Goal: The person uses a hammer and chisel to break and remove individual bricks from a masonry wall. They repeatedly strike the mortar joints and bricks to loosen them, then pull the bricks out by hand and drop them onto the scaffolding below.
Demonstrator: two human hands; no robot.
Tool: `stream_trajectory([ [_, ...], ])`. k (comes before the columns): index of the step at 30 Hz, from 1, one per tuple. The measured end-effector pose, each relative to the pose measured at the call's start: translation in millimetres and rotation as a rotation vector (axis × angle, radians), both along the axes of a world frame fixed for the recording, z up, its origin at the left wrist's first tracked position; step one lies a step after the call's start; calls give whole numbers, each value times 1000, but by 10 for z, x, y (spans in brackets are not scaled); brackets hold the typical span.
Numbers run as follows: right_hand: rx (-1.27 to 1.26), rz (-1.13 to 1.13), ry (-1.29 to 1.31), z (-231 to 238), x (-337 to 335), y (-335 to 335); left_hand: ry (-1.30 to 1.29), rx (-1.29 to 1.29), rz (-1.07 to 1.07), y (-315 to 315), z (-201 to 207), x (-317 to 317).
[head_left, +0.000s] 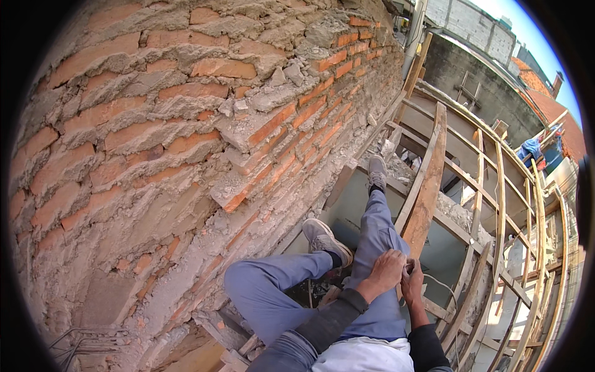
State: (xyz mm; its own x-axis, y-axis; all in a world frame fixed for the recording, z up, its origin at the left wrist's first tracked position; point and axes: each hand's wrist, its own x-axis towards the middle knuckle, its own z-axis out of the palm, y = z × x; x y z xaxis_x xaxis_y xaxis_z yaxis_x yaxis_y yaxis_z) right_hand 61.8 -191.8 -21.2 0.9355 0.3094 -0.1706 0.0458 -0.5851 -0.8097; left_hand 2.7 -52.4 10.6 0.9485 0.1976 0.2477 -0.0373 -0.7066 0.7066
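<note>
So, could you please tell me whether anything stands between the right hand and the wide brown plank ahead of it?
Nothing visible does: the plank shows just past the right hand, and the left hand is close on that hand's left. Any height gap is unclear.

Rough brick wall (124, 118), open timber framework (498, 204), grey wall (489, 90), orange roof (561, 124), sunny blue sky (548, 43)

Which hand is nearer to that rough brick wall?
Left. The left hand is on the side toward the brick wall; the right hand is just to its right, farther from the wall.
</note>
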Motion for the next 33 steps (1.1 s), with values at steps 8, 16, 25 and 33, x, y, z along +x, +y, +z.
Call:
stream_trajectory([
  [8, -251, 297, -367, -65, 302, 304, -29, -115, 78, 246, 107, -85],
  [16, -197, 758, -288, 923, 106, 628, -462, 364, 644, 2397, 1726, -177],
  [25, 12, 590, -214, 4, -246, 1191, -128, 998, 710, 3907, 2200, 9],
  [33, -81, 542, -244, 123, -289, 1201, -89, 1267, 469, 4113, 2290, -22],
])
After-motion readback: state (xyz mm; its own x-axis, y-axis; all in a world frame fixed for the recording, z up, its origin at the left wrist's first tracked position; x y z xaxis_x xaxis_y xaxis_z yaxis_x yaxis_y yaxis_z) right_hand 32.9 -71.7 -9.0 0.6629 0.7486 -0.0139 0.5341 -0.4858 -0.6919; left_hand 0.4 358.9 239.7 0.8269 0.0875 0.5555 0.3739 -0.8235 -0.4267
